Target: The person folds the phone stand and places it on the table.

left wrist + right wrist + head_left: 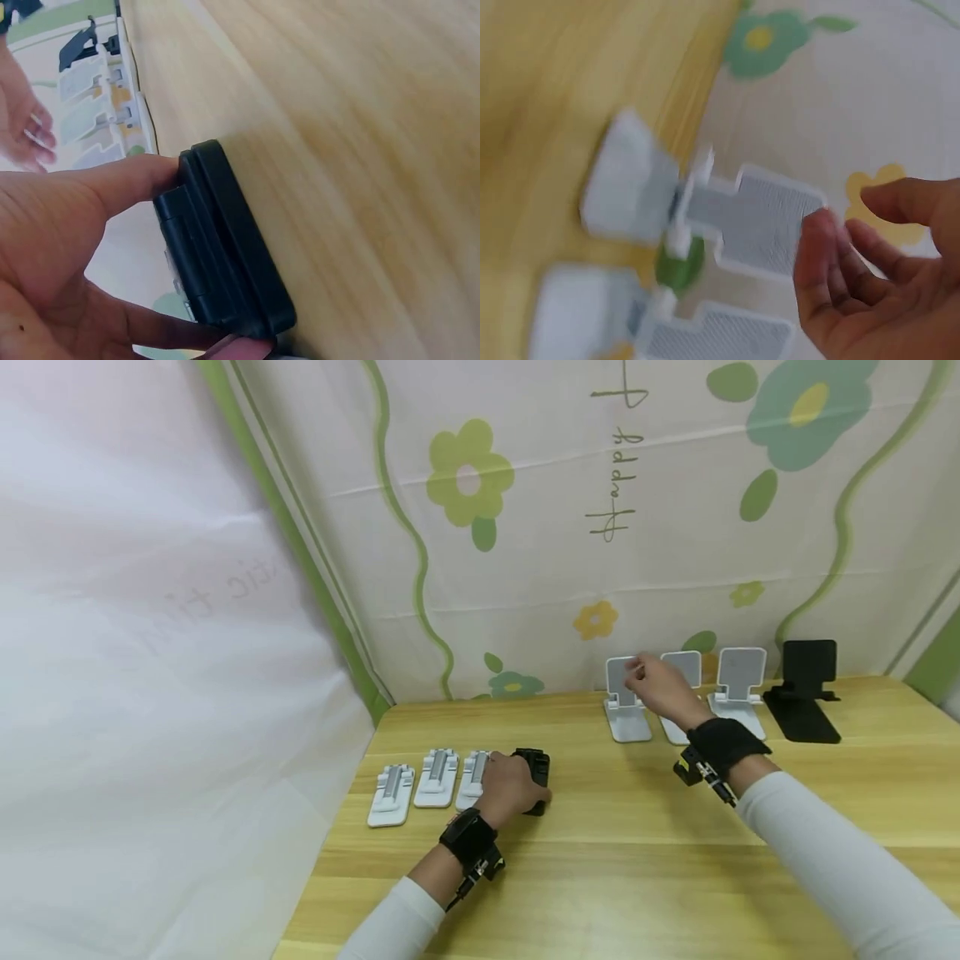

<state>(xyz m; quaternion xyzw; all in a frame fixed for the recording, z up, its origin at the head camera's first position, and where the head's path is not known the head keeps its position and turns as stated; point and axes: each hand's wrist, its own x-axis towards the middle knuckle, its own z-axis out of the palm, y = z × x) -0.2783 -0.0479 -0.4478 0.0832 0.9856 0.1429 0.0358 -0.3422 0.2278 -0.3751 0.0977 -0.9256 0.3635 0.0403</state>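
My left hand [512,789] grips a folded black phone stand [539,770] on the table, thumb at one end and fingers at the other, as the left wrist view shows. Right beside it lies a folded white phone stand [469,787], partly covered by that hand. At the back, my right hand [666,690] hovers by the top of an unfolded white phone stand [761,217], thumb apart from the loosely bent fingers and nothing between them. Another unfolded white stand [682,667] is partly hidden behind this hand.
Two more folded white stands, one in the middle [435,781] and one at far left [391,797], continue the left row. Further right stand an unfolded white stand [741,668] and a black one [808,670]. A flowered cloth [525,568] hangs behind the wooden table [600,877].
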